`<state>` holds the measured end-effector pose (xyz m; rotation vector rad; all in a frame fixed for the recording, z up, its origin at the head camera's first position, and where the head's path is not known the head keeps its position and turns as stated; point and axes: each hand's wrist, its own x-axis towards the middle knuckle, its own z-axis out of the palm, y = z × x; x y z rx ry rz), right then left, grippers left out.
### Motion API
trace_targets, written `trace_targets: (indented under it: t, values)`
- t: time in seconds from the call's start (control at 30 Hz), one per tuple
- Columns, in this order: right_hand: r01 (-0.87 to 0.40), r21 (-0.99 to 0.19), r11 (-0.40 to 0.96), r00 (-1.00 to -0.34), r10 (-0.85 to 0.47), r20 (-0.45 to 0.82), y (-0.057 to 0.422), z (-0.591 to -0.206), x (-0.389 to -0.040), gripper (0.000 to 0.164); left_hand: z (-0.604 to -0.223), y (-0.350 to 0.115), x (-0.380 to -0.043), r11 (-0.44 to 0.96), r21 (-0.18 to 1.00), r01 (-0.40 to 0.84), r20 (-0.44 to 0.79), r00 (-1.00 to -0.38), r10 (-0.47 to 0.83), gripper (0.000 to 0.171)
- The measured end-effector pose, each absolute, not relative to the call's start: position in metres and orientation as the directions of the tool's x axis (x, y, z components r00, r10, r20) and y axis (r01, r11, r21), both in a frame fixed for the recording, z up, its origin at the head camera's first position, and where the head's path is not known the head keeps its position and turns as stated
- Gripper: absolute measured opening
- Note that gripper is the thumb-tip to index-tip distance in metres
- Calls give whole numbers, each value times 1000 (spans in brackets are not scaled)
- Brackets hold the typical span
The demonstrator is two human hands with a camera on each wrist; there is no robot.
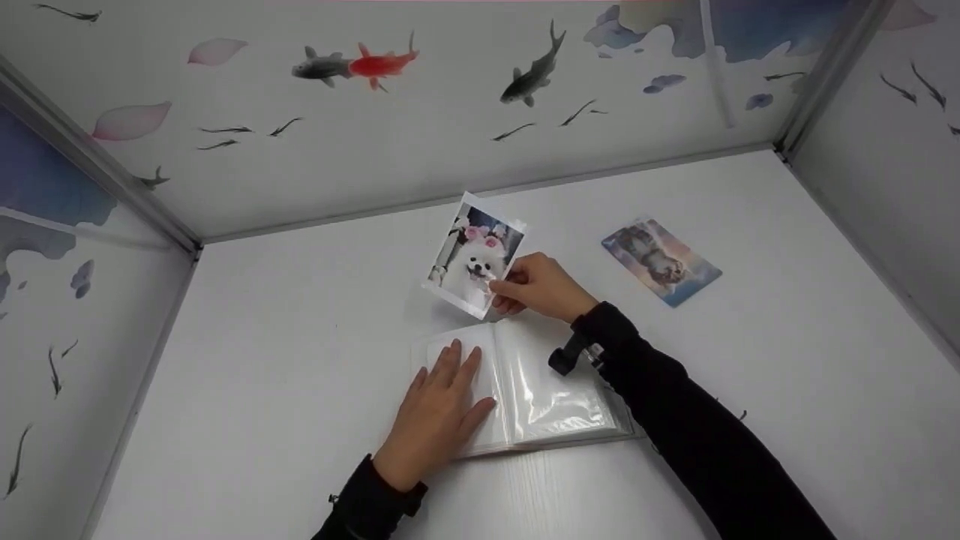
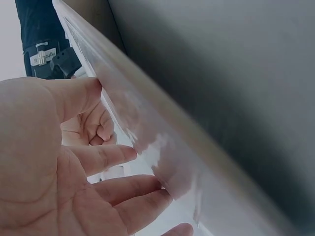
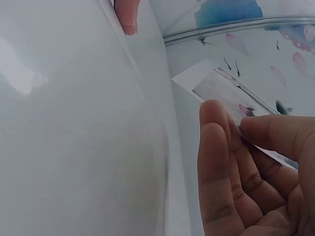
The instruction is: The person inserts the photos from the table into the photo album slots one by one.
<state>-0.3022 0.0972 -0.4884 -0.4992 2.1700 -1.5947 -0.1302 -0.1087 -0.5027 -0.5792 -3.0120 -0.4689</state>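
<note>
An opened photo album with clear plastic pockets lies on the table. My left hand rests on its left page, fingers spread, and in the left wrist view the fingertips touch the glossy page. Above the album's top edge, my right hand pinches a photo of a white dog with pink flowers on its head. The photo is held tilted by its lower right edge. In the right wrist view the thumb and fingers of the right hand grip the photo along one edge.
A second picture card, with an animal on a pastel sky, lies on the table to the right of the photo. White panels printed with fish and petals enclose the back and sides of the white table.
</note>
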Motion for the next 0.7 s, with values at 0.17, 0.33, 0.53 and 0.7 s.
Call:
trace_targets:
  t: [0.17,0.33,0.53,0.7]
  values:
    - [-60,-953,297,-857,-505,-104,92,-494,-303,24,-505,-109,-131,886,258,385,112,-923,369,66]
    - [-65,-943,327,-860,-497,-113,90,-497,-303,23,-507,-109,-132,891,229,392,128,-919,372,63]
    - [-48,-935,352,-861,-488,-140,88,-500,-303,23,-508,-109,-132,899,212,383,139,-923,360,62]
    - [-37,-932,360,-857,-492,-156,88,-501,-302,24,-508,-108,-131,912,216,348,108,-937,331,62]
